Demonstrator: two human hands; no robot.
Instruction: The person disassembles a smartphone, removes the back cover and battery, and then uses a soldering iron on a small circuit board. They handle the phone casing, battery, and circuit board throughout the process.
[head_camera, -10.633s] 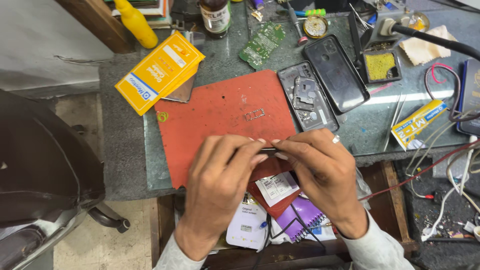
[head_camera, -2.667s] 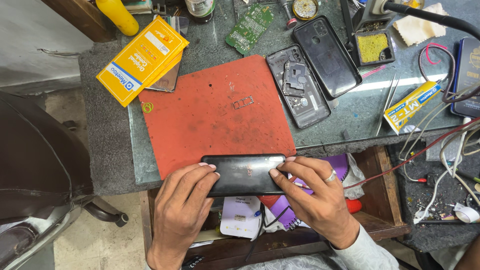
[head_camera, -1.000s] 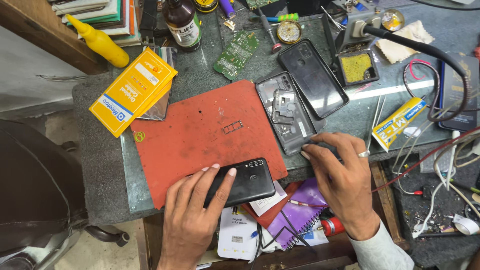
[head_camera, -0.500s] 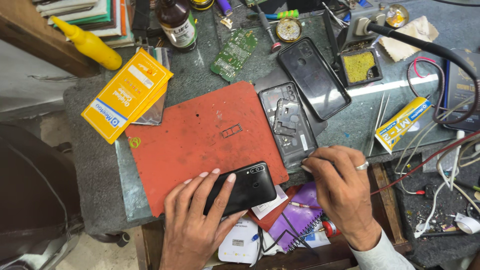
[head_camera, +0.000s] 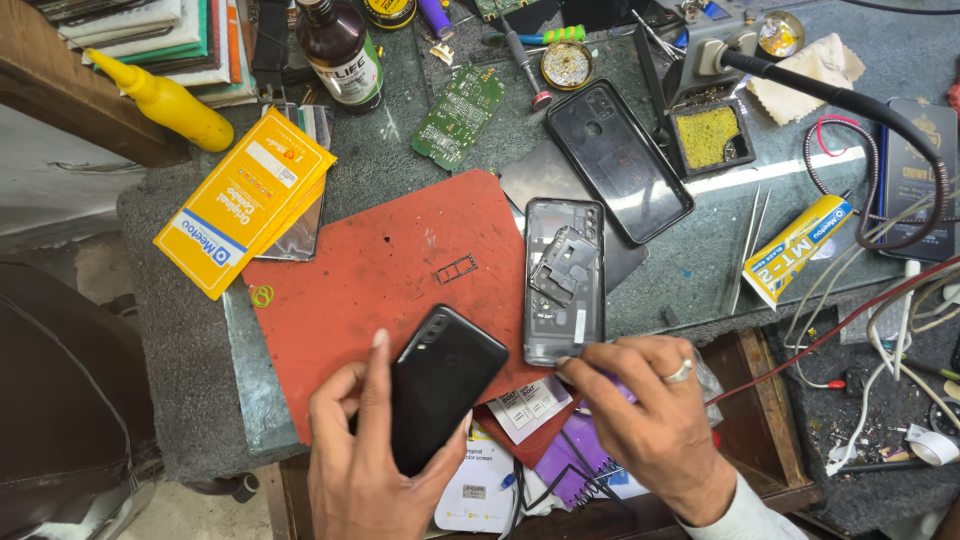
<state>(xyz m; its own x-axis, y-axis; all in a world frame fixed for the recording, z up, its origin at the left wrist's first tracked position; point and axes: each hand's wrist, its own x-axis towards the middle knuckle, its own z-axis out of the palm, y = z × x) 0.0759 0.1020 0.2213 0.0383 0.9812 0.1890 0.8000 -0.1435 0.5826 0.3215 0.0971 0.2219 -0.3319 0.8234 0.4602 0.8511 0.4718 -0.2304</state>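
My left hand (head_camera: 365, 465) grips a black phone (head_camera: 440, 395) from below, back side up, tilted over the near edge of a red work mat (head_camera: 370, 290). My right hand (head_camera: 650, 415), with a ring on one finger, pinches the lower end of a grey phone frame (head_camera: 565, 285). That frame lies upright at the mat's right edge with a loose metal shield on it. A small SIM tray (head_camera: 455, 268) rests on the mat between the phone and the frame.
A black back cover (head_camera: 618, 160), green circuit board (head_camera: 458, 115), yellow box (head_camera: 245, 215), brown bottle (head_camera: 340, 45) and yellow squeeze bottle (head_camera: 165, 100) lie behind the mat. Tweezers (head_camera: 745, 250), a soldering stand (head_camera: 708, 135) and cables (head_camera: 880, 330) crowd the right. An open drawer (head_camera: 770, 400) is below.
My left hand has tipped the black phone up toward vertical. My right hand moved left to the grey frame's lower end, and the frame has turned more upright beside the back cover.
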